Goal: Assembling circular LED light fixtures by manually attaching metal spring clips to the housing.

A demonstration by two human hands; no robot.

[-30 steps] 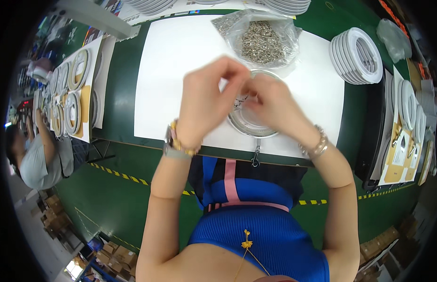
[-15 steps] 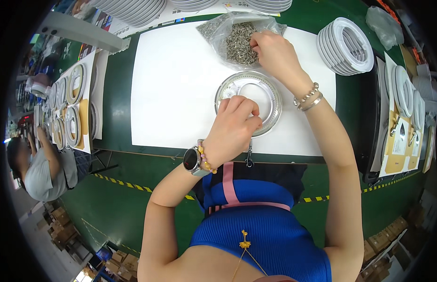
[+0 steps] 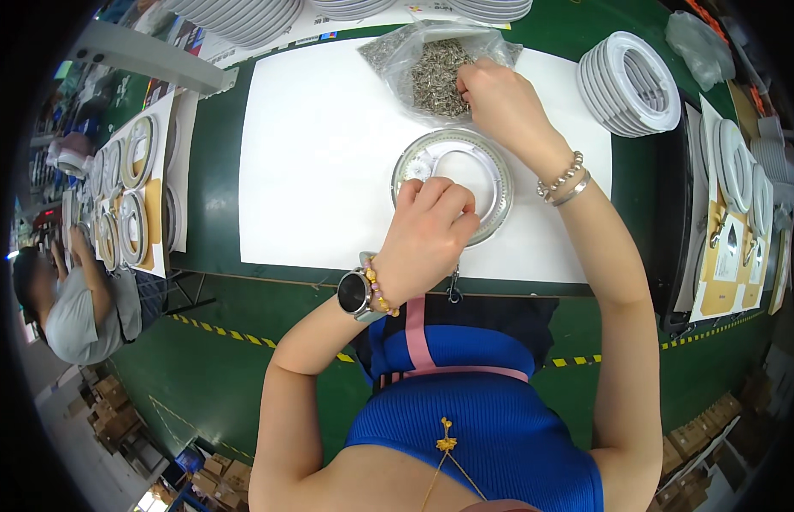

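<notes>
Left hand (image 3: pixel 431 235) grip curled on the round ring (image 3: pixel 455 179)'s near rim. Right hand (image 3: pixel 499 102) pinches in the bag of small metal parts (image 3: pixel 435 64); contents unclear.

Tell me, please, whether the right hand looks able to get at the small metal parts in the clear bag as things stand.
Probably yes: the right hand already rests at the open clear bag, its fingers on the heap of small metal parts. Nothing lies between them, and the left hand stays down at the round ring housing.

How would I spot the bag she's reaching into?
Find the big white sheet on the green bench. At its far edge lies a crumpled clear plastic bag of small grey metal bits, with the right hand at it. Everything else nearby is ring-shaped.
</notes>
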